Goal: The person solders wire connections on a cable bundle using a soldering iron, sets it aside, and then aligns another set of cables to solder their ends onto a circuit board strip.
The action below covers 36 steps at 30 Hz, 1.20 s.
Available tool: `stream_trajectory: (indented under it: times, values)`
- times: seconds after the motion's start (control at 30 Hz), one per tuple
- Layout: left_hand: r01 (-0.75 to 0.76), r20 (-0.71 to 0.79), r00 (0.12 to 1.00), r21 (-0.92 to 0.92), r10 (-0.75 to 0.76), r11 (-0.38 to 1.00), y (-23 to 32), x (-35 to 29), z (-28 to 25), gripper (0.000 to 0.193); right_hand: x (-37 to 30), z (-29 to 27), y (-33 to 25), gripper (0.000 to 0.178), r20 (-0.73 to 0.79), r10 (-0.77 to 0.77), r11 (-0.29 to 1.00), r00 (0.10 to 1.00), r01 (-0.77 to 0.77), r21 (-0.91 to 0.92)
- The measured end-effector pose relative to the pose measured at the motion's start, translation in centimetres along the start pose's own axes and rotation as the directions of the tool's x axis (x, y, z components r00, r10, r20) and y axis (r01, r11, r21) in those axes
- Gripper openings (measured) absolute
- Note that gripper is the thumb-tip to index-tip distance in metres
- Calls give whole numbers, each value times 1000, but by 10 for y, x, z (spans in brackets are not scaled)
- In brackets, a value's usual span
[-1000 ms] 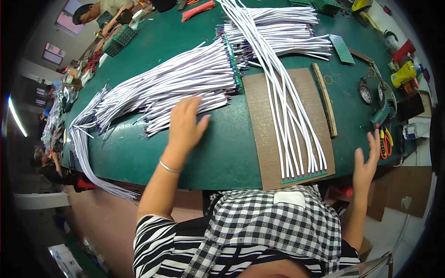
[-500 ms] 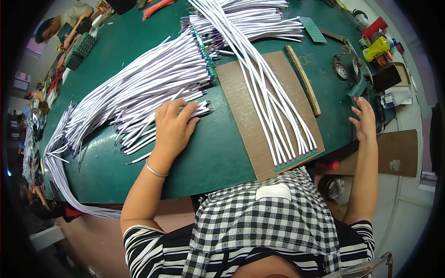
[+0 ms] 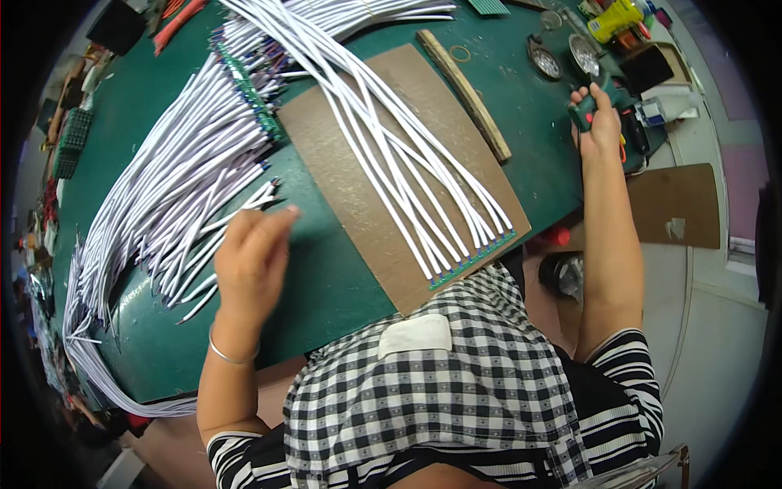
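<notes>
My right hand [image 3: 599, 122] is closed round a dark green hand tool [image 3: 582, 112] with a red button, at the right side of the table. My left hand [image 3: 251, 257], slightly blurred, hovers over the table near loose white wires [image 3: 204, 236]. Its index finger points right, the thumb is apart, and no held thing shows. Between my hands lies a brown board [image 3: 326, 155]. White wires [image 3: 423, 155] cross over it, their near ends joined to a narrow green circuit strip [image 3: 472, 261] at the board's near edge.
A large bundle of white wires [image 3: 155, 171] with green circuit strips [image 3: 244, 90] fills the table's left. A wooden stick [image 3: 464, 94] lies beside the board. At the back right are round metal dishes [image 3: 544, 61], a yellow bottle [image 3: 615, 20] and a tray [image 3: 680, 65].
My right hand has moved onto the green tool and closed round it. My left hand has lifted off the loose wires. The whole view has shifted, with the table's things now further left.
</notes>
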<state>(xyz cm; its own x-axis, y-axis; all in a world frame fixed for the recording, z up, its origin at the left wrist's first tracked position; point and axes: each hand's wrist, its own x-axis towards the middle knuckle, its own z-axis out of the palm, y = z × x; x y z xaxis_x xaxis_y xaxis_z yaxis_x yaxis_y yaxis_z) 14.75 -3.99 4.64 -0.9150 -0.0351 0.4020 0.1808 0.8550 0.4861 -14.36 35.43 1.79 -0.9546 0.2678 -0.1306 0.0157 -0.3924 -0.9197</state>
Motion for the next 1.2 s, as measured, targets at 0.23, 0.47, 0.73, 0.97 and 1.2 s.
stream_trajectory:
  times: [0.23,0.47,0.73,0.97,1.2]
  values:
    - [-159,174,962,-270,211,949,66,-20,46,32,-86,-23,-28,17,67,-447,893,892,449,-17]
    - [-124,223,954,-306,198,944,80,-37,65,28,-225,-82,1,40,245,-218,961,945,252,-118]
    - [-100,202,967,-270,158,958,87,-45,66,26,-299,-148,-17,51,455,320,853,831,-45,-520]
    - [-170,120,972,-219,200,961,91,-46,72,25,-299,-146,-19,38,507,422,831,752,-97,-547]
    - [-170,99,979,-99,179,981,99,-46,74,22,-277,-143,-15,28,736,303,786,606,278,-552]
